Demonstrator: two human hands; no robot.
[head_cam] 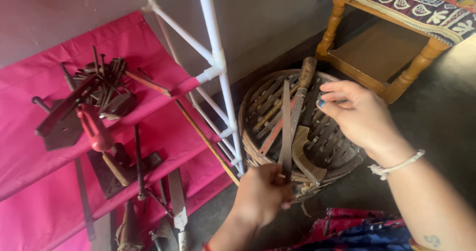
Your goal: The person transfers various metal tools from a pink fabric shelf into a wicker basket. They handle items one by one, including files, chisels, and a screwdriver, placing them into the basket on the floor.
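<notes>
My left hand (262, 194) clamped a file (286, 127) at the basket's (248, 132) near rim; right hand (359, 114) hovered loosely curled, empty.

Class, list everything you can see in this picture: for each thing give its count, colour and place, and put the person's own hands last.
Basket: one, brown woven, floor centre.
Flat file: one, grey, standing in the basket, lower end in the left hand.
Wooden-handled file: one, grey with brown handle, lying in the basket.
Rack: one, white pipe frame with pink cloth shelves, left.
Screwdriver: one, red handle, upper shelf.
Nails: a pile, dark, upper shelf.
Table: one, yellow wood, patterned cloth on top, upper right.
Left hand: grips the flat file.
Right hand: over the basket, fingers pinched, white bracelet on the wrist.
</notes>
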